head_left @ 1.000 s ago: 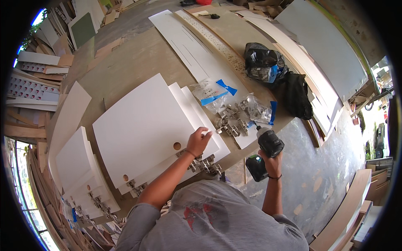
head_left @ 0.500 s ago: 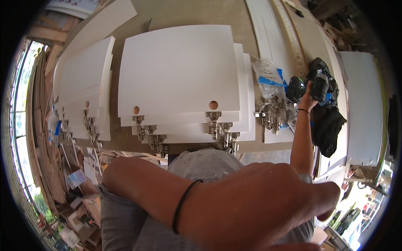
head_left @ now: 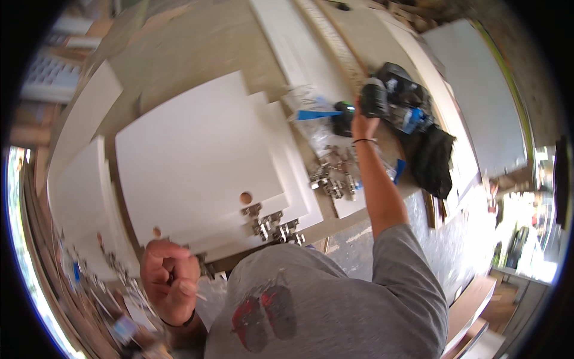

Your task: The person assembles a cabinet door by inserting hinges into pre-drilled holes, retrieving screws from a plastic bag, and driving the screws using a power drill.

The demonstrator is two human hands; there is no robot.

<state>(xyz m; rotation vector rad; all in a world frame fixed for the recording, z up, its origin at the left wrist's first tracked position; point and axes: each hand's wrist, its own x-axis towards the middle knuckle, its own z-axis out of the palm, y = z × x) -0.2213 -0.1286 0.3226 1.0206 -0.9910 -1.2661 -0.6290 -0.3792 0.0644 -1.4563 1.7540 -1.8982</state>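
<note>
While the right hand [head_left: 363, 122] reaches far across the tabletop [head_left: 197, 54], its grip is wrapped around a dark cordless drill [head_left: 372, 99], which rests beside a black bag [head_left: 427, 149] and some clear plastic packets [head_left: 311, 105] with blue labels. That far spot seems to keep the tool clear of the working area. Down by the body, the left hand [head_left: 170, 281] is curled into a narrow fist; something thin and pale pokes out of it, too blurred to name. A stack of white panels [head_left: 191, 161] lies flat near the tabletop's front edge, each with a round hole [head_left: 246, 197] along the near side, so the holes are within easy reach. Metal hinges [head_left: 272, 224] are fitted at the lower panels' edges, and loose hinges [head_left: 332, 176] sit in a heap just right of the stack.
</note>
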